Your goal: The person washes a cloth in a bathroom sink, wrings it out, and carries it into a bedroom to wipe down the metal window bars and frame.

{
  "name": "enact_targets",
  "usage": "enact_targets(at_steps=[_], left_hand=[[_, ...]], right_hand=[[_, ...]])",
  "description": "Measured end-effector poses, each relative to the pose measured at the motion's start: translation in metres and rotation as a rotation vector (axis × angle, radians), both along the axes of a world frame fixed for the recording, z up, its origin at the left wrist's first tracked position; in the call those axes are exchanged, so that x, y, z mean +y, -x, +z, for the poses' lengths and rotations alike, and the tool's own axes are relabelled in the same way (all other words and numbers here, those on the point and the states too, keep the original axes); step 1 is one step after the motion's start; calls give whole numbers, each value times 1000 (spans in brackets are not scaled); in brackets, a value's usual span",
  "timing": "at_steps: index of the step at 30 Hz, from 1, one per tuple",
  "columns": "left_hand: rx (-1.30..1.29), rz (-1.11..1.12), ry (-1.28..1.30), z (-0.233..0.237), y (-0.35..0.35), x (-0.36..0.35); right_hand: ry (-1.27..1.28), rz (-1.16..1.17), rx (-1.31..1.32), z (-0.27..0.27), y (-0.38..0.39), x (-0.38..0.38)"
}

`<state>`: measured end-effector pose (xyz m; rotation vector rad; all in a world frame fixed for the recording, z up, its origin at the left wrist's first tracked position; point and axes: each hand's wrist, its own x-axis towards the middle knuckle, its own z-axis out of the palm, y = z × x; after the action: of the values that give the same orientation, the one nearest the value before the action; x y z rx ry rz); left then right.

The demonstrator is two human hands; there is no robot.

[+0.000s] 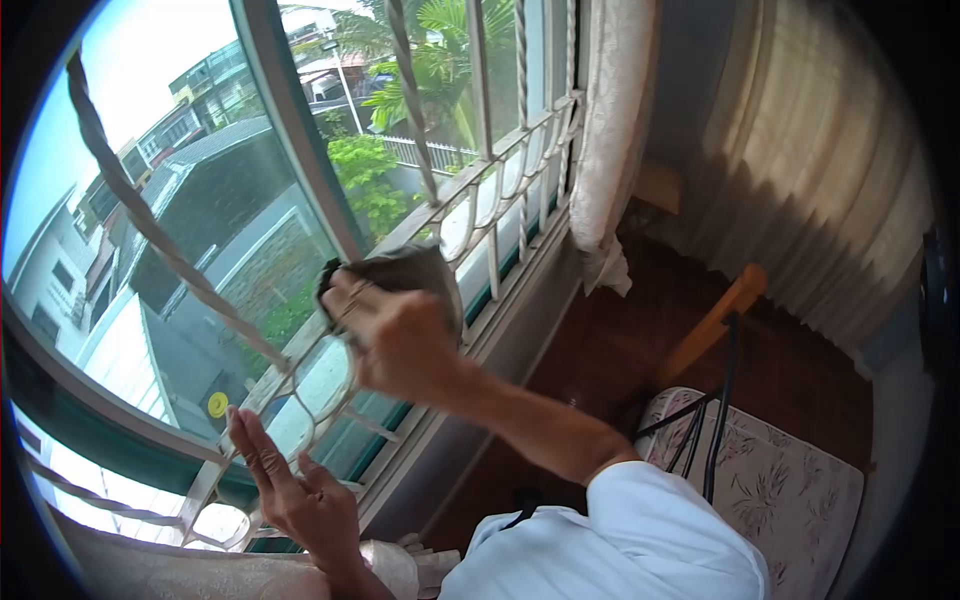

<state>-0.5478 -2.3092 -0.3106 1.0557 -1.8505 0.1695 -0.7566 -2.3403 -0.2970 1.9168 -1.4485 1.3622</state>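
My right hand (405, 335) reaches out to the window and presses a dark grey cloth (425, 275) against the white metal grille (480, 205). The cloth drapes over the grille's rail, partly covered by my fingers. Lower left, my left hand (305, 500) is raised beside the grille's curved lower bars, its fingers stretched out and its thumb apart, holding nothing. Twisted vertical bars (165, 240) rise from the rail in front of the sliding window's frame (300, 130). Close to the left fingertips, a round yellow spot (218, 404) shows at the pane.
A pale curtain (615, 120) hangs at the window's far end, and a longer one (820, 170) covers the wall at right. Below stand a wooden post (725, 310) and a flower-patterned cushion (785, 480) with dark straps. More curtain fabric (200, 570) lies under my left arm.
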Motion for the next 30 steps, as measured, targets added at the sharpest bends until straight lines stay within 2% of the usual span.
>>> enact_targets(at_steps=[1, 3, 5, 7, 11, 12, 13, 15, 16, 18, 21, 23, 25, 27, 30], left_hand=[[8, -10, 1, -1, 0, 0], [-41, -21, -21, 3, -2, 0], [-12, -32, -58, 4, 0, 2], [-50, -29, 12, 6, -2, 1], [-37, -36, -7, 13, -7, 2], [-12, -40, -46, 14, -11, 4], [18, -58, -84, 15, -13, 4], [17, -34, -93, 15, -16, 1], [10, -45, -63, 12, -16, -1], [-9, -58, -46, 10, -16, -2], [15, -68, -51, 9, -14, -3], [16, -67, -81, 7, -13, 0], [13, -66, -50, 7, -14, -3], [5, -50, -54, 6, -17, -5], [1, -67, 20, 3, -17, -8]], right_hand=[[-41, -10, -26, -8, -16, -3], [141, 140, -14, -13, -40, 2], [-17, 96, 36, -7, -26, 8], [62, 17, 5, -4, -6, 3], [128, 161, -86, -12, 2, 5], [144, 130, -115, -13, -1, 17], [147, 174, -105, -24, -9, 23], [153, 76, -98, -52, -20, 33], [149, 88, -99, -61, -26, 30], [-100, 108, -3, -79, -46, 24], [-19, 149, -123, -92, -89, 12], [-46, 135, -171, -91, -89, 15], [-105, 110, 103, -86, -56, 16], [-184, 125, 66, -76, -53, 20], [-123, 235, -198, -74, -78, 15]])
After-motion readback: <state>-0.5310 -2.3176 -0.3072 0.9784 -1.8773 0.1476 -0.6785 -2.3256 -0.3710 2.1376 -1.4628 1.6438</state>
